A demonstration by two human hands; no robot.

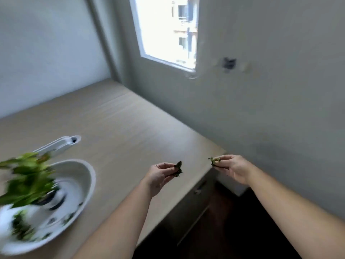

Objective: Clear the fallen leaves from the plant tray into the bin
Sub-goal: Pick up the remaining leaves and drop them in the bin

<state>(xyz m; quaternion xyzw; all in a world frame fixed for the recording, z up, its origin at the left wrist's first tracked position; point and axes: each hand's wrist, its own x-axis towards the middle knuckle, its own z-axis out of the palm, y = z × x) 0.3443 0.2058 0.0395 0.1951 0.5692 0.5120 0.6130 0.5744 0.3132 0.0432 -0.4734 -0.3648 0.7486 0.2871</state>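
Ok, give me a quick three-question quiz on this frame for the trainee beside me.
1. True or false: the left hand holds nothing.
2. The plant tray sits: A) left of both hands, B) between them, C) right of them?
3. Fill in: the right hand pinches a green ___ scrap.
Key: 1 false, it pinches a dark leaf; 2 A; 3 leaf, the green leaf scrap.

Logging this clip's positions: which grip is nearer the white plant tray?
Left. The left grip, pinching a leaf, is over the table right of the tray; the right grip is farther right, past the table edge.
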